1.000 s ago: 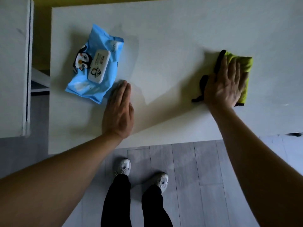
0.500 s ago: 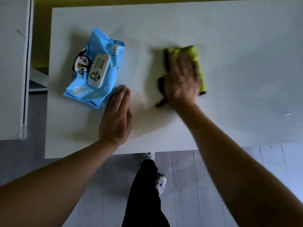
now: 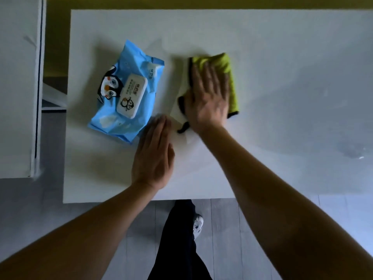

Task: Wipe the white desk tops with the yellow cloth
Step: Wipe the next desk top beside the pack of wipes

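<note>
Yellow cloth [image 3: 229,77] half hidden under flat right hand [image 3: 207,98]; left hand [image 3: 153,156] flat on desk [image 3: 282,47].

Both arms reach forward, bare to the elbow. Left hand [image 3: 153,156] lies flat, fingers straight and together. Right hand [image 3: 207,98] is flat too, palm down, fingers slightly spread.

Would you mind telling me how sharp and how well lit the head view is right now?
Head view: dim overall, with the white desk top brighter than the arms; the right hand on the yellow cloth is motion-blurred, the left hand flat on the desk only slightly; the blue wet-wipe pack with the penguin print stays fairly sharp; soft shadows fall left of pack and cloth; wide-angle bending shows at the edges.
</note>
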Demonstrator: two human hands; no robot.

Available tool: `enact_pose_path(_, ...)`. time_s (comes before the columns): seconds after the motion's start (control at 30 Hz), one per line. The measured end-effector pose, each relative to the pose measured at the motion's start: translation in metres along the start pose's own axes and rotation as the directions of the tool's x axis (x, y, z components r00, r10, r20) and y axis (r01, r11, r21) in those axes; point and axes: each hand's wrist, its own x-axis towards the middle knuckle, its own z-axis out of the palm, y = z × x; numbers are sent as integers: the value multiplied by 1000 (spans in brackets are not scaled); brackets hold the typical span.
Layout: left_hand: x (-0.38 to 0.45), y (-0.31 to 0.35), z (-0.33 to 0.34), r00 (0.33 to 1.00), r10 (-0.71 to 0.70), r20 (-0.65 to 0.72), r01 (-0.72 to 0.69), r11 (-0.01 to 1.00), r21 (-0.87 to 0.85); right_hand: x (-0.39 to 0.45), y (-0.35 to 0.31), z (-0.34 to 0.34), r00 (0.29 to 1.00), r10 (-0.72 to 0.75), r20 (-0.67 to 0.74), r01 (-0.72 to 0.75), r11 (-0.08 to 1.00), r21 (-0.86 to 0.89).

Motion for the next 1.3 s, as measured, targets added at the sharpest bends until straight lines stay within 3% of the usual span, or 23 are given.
enact_pose_path(0.1, 1, 1, -2, 1000, 0, 2, 0, 1000, -6, 7, -8, 2, 986, -157, 62, 156, 987, 22)
enact_pose_path(0.17, 0, 1, -3, 1000, 10, 14, -10, 1000, -11, 11, 18, -3, 982, -182, 44, 181, 983, 13)
enact_pose_path(0.27, 0, 3, -4, 1000, -6, 20, 6, 1000, 13, 17, 85, -19, 999, 53, 3, -52, 997, -59)
enact_pose_path(0.37, 10, 12, -8, 999, -48, 2, 48, 999, 13, 18, 141, -41, 957, 289, 12, -285, 949, -135)
enact_pose_path(0.5, 41, 23, -3, 1000, 4, -18, -5, 999, -51, 25, 134, -39, 920, 392, -13, -390, 911, -136)
enact_pose_path(0.57, 59, 26, 2, 999, -47, -21, 46, 997, -60, 31, 108, -28, 948, 319, -13, -318, 941, -112)
enact_pose_path(0.67, 72, 31, 9, 994, -109, -27, 108, 994, -32, 45, 46, -3, 1000, 6, 16, -6, 1000, -27)
enact_pose_path(0.77, 70, 33, 12, 991, -126, -54, 126, 992, -10, 62, -4, 15, 969, -234, 83, 229, 971, 65)
enact_pose_path(0.83, 70, 32, 12, 991, -121, -63, 120, 993, -18, 74, 5, 21, 941, -331, 75, 326, 943, 65)
enact_pose_path(0.9, 72, 32, 13, 994, -91, -53, 90, 996, -29, 82, 47, 14, 966, -257, 25, 257, 966, 9)
enact_pose_path(0.97, 72, 32, 12, 994, -98, -44, 98, 995, -8, 92, 97, 0, 999, -2, 36, 4, 999, -48)
enact_pose_path(1.03, 74, 32, 14, 994, -105, -35, 105, 994, -10, 103, 136, -18, 973, 221, 67, -212, 970, -114)
enact_pose_path(1.13, 73, 31, 17, 994, -108, -30, 107, 994, -27, 122, 142, -22, 923, 384, 27, -376, 915, -142)
enact_pose_path(1.2, 73, 31, 17, 993, -113, -20, 112, 993, -21, 134, 113, -11, 910, 413, 31, -404, 902, -149)
enact_pose_path(1.3, 71, 32, 17, 993, -112, -32, 112, 994, -7, 151, 44, 18, 972, 193, 133, -175, 975, -136)
